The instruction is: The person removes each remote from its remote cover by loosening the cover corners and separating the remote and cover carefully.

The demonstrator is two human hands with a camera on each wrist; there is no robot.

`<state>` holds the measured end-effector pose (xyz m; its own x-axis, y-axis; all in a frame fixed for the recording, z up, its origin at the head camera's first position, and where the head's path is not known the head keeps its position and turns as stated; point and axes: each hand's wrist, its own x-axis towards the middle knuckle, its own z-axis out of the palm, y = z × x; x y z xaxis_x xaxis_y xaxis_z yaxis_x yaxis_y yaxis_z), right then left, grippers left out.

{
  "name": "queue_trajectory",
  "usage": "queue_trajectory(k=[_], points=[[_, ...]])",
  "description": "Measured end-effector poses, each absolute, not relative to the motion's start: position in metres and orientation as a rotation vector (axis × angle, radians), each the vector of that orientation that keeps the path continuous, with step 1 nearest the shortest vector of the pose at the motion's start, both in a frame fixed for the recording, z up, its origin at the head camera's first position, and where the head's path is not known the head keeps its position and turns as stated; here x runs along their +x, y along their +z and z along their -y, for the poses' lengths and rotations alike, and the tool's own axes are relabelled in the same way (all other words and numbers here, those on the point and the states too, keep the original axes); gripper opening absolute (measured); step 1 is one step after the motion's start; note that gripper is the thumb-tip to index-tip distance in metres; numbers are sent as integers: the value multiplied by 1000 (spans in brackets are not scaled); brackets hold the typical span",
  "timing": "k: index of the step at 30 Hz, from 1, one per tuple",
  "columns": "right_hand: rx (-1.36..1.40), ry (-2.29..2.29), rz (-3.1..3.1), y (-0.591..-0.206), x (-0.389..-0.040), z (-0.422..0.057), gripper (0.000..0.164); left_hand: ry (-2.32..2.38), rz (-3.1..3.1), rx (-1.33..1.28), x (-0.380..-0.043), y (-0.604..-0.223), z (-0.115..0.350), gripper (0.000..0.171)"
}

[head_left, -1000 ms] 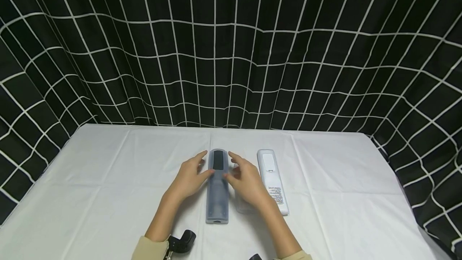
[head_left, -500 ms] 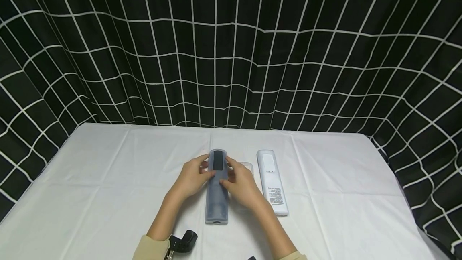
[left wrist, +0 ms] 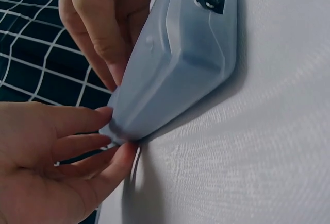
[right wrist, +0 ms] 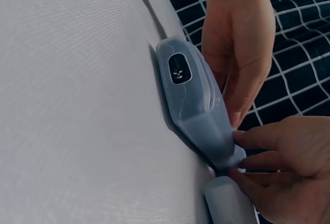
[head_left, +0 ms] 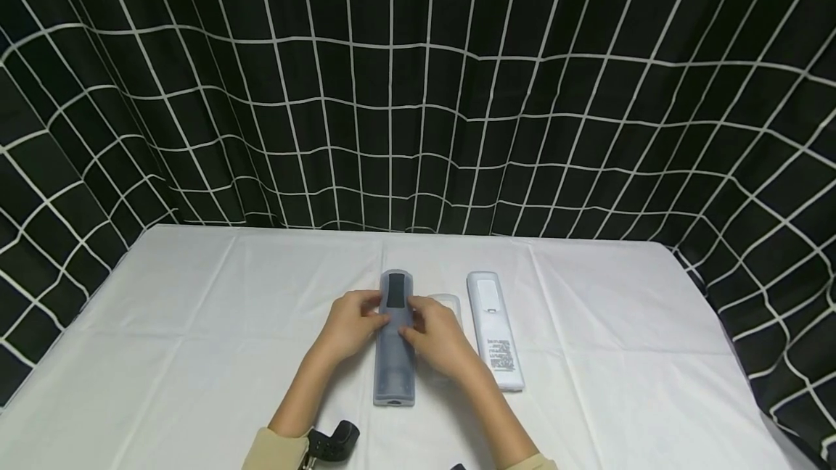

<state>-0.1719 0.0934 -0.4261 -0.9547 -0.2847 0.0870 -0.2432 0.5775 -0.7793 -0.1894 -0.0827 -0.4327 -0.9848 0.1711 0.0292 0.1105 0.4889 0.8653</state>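
A remote in a translucent grey sleeve (head_left: pixel 394 343) lies lengthwise at the middle of the white table (head_left: pixel 196 325). My left hand (head_left: pixel 363 316) pinches its left edge near the far end, and my right hand (head_left: pixel 426 319) pinches the right edge opposite. In the left wrist view, the left fingertips (left wrist: pixel 111 131) grip the sleeve's rim (left wrist: pixel 175 64). From the right wrist, the right fingertips (right wrist: pixel 242 147) hold the same sleeve (right wrist: pixel 198 110). A clear empty cover (head_left: pixel 449 303) lies partly under my right hand. A white remote (head_left: pixel 494 328) lies face down to the right.
A black curtain with a white grid (head_left: pixel 418 93) hangs close behind the table and wraps both sides. A black wrist mount (head_left: pixel 334 439) sits at my left sleeve. The table's right corner (head_left: pixel 666 245) meets the curtain.
Both hands have closed in from either side of the sleeved remote, and their fingers have gone from spread above it to pinching its edges. The remote has not shifted.
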Motion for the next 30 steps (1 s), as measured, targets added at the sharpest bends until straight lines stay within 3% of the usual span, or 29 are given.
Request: queue_trajectory(k=[16, 30], points=[[-501, -1397, -2794, -430, -172, -93, 49, 1626, -2649, 238, -187, -427, 82, 42], [-402, -1634, -2738, -428, -174, -95, 47, 1835, -2533, 145, -187, -421, 85, 50]])
